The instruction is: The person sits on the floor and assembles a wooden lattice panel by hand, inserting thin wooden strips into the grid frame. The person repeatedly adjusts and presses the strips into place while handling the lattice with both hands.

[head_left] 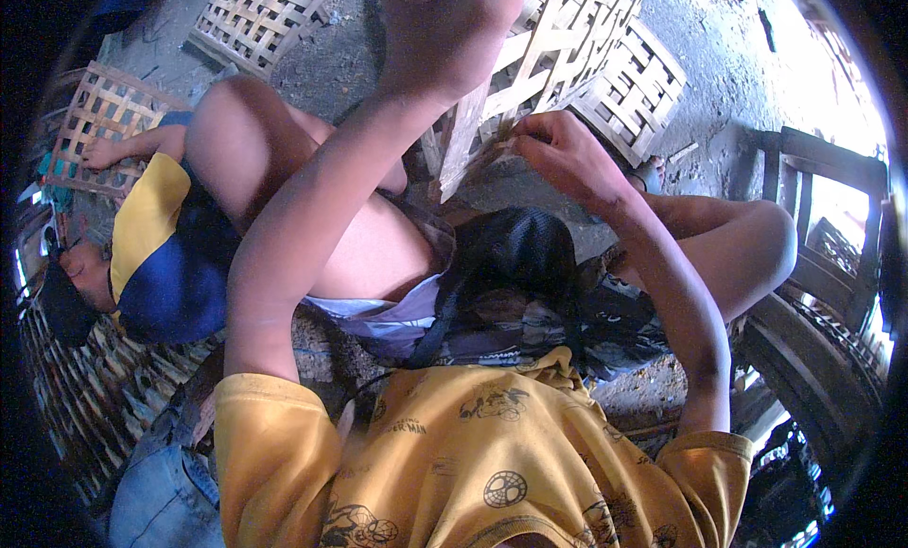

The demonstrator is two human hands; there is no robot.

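Note:
A pale woven bamboo lattice panel with a wooden frame (463, 137) stands tilted between my knees, just ahead of my hands. My left hand (449, 37) is raised at the top edge of the view, overlapping the panel's left side. Its fingers are cut off, so its grip is hidden. My right hand (563, 156) is closed in a pinch beside the panel's lower part. Whatever is between its fingertips is too small to make out.
To my left sits a person in a yellow and navy shirt (151, 208), one hand at another lattice panel (95, 122). More lattice panels lie on the dark floor, one far left (255, 18) and one far right (638, 89). A wooden frame (832, 165) stands at right.

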